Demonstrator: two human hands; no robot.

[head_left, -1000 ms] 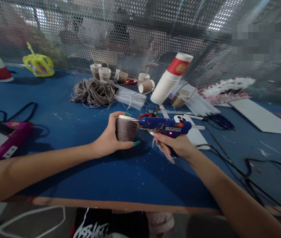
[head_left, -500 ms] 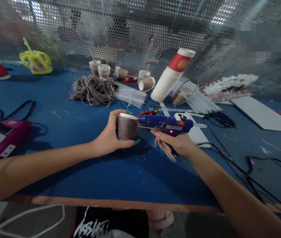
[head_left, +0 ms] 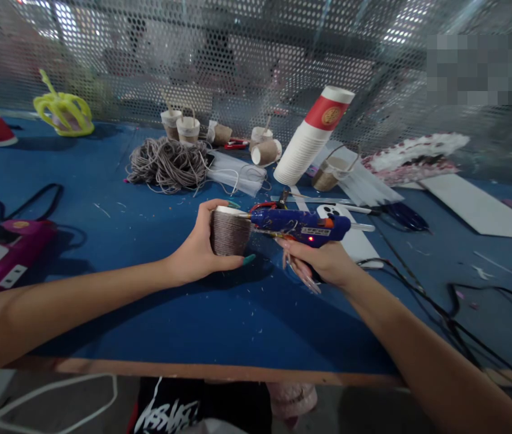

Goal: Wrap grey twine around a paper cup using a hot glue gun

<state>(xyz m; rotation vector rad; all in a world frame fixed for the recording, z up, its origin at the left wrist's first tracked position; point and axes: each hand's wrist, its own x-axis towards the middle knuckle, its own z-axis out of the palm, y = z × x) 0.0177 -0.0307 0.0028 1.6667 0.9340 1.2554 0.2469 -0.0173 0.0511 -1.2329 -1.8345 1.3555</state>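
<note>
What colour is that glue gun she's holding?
Blue, with an orange trigger part and a small red light lit on the glue gun, gripped in the right hand; seen in the head view.

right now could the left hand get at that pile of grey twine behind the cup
Probably not as it is: the left hand is wrapped around the twine-covered cup. The twine pile lies beyond it with bare table between.

Cord bundle (head_left: 168,164) behind wrapped cup (head_left: 229,231) — glue gun (head_left: 301,225) right.
</note>
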